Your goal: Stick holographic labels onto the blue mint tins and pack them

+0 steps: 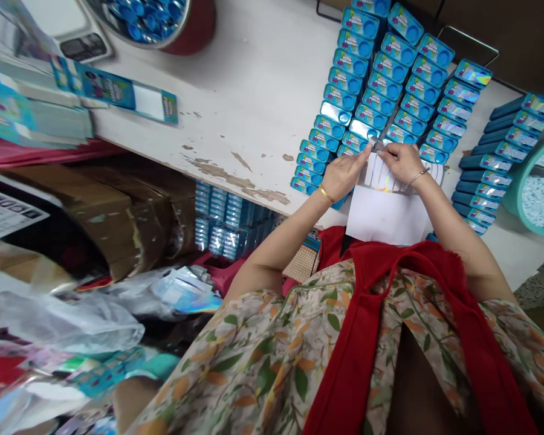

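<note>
My left hand [344, 174] and my right hand [401, 162] meet over a white sticker sheet [383, 208] at the near edge of the white table [254, 90]. Both hands have their fingers pinched together at the sheet's top, where shiny holographic stickers [381, 175] sit in rows. What the fingertips pinch is too small to name. Just beyond my hands lie several rows of small blue tins [381, 84], some with shiny labels. Each wrist wears a thin bangle.
More blue tins [494, 157] are stacked at the right, beside a teal basin [526, 181] of pale small pieces. A red bowl [163, 21] of blue caps and printed cards [113, 90] sit at far left. Cardboard boxes [95, 211] and plastic bags [72, 320] crowd the floor.
</note>
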The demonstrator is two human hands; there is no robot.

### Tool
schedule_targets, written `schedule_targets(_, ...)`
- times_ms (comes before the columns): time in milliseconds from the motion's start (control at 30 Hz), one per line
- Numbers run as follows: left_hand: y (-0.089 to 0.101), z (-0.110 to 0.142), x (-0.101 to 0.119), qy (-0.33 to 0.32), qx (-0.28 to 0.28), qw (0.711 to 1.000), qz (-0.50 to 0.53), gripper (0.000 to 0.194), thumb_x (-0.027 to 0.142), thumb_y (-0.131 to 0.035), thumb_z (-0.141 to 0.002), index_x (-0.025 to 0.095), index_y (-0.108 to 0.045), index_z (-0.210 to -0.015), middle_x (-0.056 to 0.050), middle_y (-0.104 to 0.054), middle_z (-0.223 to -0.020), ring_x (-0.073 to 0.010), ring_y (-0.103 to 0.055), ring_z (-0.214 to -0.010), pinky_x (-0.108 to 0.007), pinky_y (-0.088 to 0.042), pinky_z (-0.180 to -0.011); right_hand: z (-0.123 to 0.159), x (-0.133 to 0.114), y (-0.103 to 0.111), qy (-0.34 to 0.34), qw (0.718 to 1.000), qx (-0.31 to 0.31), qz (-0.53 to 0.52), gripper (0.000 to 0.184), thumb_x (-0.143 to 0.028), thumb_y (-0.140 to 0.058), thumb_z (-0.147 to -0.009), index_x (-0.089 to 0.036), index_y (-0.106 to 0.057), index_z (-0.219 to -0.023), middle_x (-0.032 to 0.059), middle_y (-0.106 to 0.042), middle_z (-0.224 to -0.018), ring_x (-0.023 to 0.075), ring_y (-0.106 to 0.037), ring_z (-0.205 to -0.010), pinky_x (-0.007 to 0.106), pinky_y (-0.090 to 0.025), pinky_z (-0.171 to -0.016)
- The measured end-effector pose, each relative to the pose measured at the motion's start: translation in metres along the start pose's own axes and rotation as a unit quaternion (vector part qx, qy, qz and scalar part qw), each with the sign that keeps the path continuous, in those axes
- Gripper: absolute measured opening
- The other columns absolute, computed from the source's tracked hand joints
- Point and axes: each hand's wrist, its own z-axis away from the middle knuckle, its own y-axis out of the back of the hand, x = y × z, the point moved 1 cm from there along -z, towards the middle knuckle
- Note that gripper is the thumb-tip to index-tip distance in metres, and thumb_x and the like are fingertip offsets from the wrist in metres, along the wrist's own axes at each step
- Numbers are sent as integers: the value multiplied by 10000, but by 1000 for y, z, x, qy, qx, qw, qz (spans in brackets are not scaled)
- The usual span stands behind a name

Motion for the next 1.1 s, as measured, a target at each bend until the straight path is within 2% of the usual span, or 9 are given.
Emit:
schedule_targets(100, 8, 11, 6, 6, 28, 1000, -8, 551, 460, -288, -1041, 211, -389, -1522, -125, -694, -1117, -282, -667, -1114, -460, -493, -1035, -3, 4, -2, -4, 1000, 12, 10, 337, -407, -507, -961, -201, -631, -726, 52, -672, -757, 260, -617, -865, 483, -383, -968)
schedule_targets(233, 47, 34, 24, -1, 145, 989, 23, 576, 540, -337, -1030, 279, -320, -1543, -55, -631, -912, -215, -642, -867, -417, -557, -859, -12, 6, -15, -19, 999, 43, 15, 354, -414, -470, -980, -203, -669, -778, 83, -703, -831, 285, -621, -919, 508, -386, -970)
schedule_targets(333, 79, 41, 39, -3, 260, 962, 80, 590, 575, -469, -996, 377, -278, -1517, -12, -547, -829, -172, -578, -751, -373, -563, -726, -17, -9, -29, -18, 998, 60, -12, 371, -468, -464, -990, -206, -707, -892, 110, -728, -958, 300, -625, -1010, 513, -398, -993)
schedule_targets(433, 91, 28, 45, -5, 289, 949, 126, 660, 654, -482, -964, 385, -221, -1508, -14, -504, -839, -171, -584, -769, -345, -552, -694, -12, -32, -30, 0, 989, 98, -110, 506, -592, -367, -1010, -224, -716, -1023, 111, -724, -1083, 279, -626, -1095, 481, -440, -1003)
schedule_targets(567, 71, -4, 44, -14, 226, 965, 132, 760, 711, -380, -963, 381, -63, -1570, -39, -538, -898, -203, -616, -850, -367, -559, -752, 16, -43, -11, -19, 942, 129, -309, 771, -767, -166, -962, -214, -704, -975, 83, -717, -942, 210, -671, -947, 413, -524, -910)
schedule_targets(667, 44, -27, 50, -20, 155, 980, 125, 816, 721, -314, -970, 369, 66, -1600, -74, -597, -1007, -206, -641, -873, -380, -571, -771, 42, -30, 6, -43, 905, 168, -389, 712, -900, -420, -799, -224, -638, -832, 29, -660, -788, 176, -643, -788, 370, -547, -814)
schedule_targets(733, 26, -41, 59, -20, 117, 985, 125, 811, 723, -289, -975, 365, 69, -1608, -89, -609, -1049, -200, -656, -867, -371, -581, -759, 57, -13, 16, -64, 889, 209, -402, 678, -909, -548, -709, -236, -583, -783, 0, -615, -738, 157, -603, -715, 349, -550, -750)
schedule_targets(900, -16, -80, 92, -30, 70, 990, 118, 755, 673, -285, -1003, 352, -4, -1626, -99, -634, -1074, -195, -657, -871, -349, -584, -762, 77, 39, 42, -109, 883, 285, -358, 538, -780, -531, -850, -243, -564, -831, 3, -598, -772, 153, -617, -738, 332, -555, -730)
schedule_targets(1100, -58, -115, 110, -25, 61, 996, 54, 683, 535, -295, -1051, 308, -17, -1632, -93, -652, -1090, -215, -654, -939, -377, -562, -861, 65, 93, 54, -147, 875, 289, -358, 273, -495, -641, -898, -237, -566, -850, -11, -598, -746, 140, -607, -696, 307, -532, -691)
